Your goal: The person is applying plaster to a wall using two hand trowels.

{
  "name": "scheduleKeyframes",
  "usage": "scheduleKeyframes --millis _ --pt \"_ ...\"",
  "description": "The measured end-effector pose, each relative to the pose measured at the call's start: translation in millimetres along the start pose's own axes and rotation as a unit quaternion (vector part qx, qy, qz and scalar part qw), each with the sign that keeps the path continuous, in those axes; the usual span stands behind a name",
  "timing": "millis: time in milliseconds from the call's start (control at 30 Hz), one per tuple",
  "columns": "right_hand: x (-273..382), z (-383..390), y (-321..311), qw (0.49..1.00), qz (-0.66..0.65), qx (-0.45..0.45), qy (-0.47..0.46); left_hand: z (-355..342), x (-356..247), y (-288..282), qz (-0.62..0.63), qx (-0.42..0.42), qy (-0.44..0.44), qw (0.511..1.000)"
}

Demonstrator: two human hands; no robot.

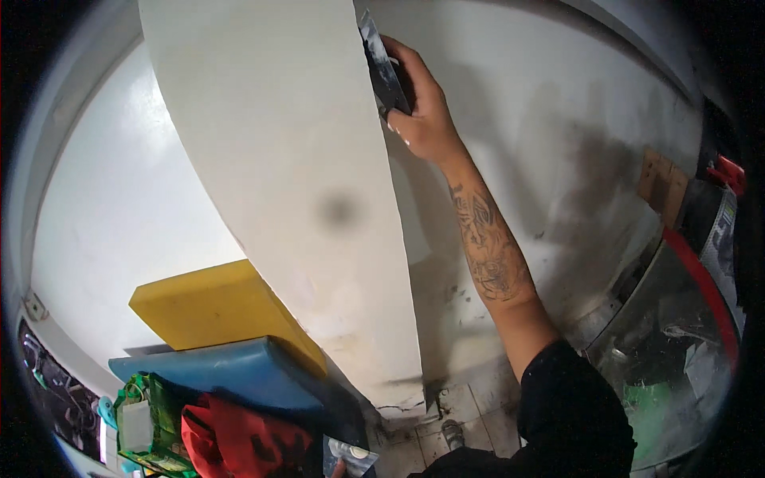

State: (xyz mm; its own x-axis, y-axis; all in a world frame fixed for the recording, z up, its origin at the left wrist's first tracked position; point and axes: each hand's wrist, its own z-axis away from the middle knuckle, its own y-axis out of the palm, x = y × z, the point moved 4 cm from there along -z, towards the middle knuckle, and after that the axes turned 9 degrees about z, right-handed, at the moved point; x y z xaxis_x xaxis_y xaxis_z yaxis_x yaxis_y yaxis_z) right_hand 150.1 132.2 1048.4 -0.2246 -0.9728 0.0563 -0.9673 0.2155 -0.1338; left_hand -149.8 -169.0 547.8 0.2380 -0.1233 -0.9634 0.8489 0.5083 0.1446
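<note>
The white column [279, 143] fills the middle of the frame, and its right edge is where my tool sits. At lower left, a blue pad [215, 374] and a yellow foam block [211, 307] crowd its foot (I'd mind them when bending low). My right hand [425, 107], at upper centre, has its fingers wrapped firmly round a broad metal filling blade [386, 80], which lies along that edge; whether it touches along its whole length, I can't tell. To work cleanly here, I'd keep the blade's angle constant and the pressure light, since a corner could gouge the edge. At bottom centre, a metal plate [333, 452] carries a pale dab; one finger of my left hand [340, 468] lies on it, but how closed that hand is, I can't tell.
</note>
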Motion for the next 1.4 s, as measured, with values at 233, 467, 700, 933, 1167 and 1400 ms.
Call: scheduleKeyframes --millis 233,467,700,933,1167,1400 --pt "6 59 12 0.998 -0.037 0.006 0.058 -4 37 -8 0.198 -0.06 -0.14 0.968" --pt "10 128 8 0.998 0.01 0.013 0.053 30 -10 37 0.321 -0.114 -0.249 0.907" --pt "7 184 22 0.997 -0.029 0.005 0.076 30 2 22 0.298 -0.106 -0.158 0.935" --pt "6 246 32 0.989 -0.064 -0.01 0.134 45 38 -4 0.291 -0.095 -0.182 0.934" --pt "0 311 42 0.989 -0.034 -0.008 0.145 57 58 -16 0.252 -0.117 -0.221 0.935" --pt "-6 373 54 0.983 -0.088 -0.012 0.159 55 107 -52 0.204 -0.114 -0.278 0.932"
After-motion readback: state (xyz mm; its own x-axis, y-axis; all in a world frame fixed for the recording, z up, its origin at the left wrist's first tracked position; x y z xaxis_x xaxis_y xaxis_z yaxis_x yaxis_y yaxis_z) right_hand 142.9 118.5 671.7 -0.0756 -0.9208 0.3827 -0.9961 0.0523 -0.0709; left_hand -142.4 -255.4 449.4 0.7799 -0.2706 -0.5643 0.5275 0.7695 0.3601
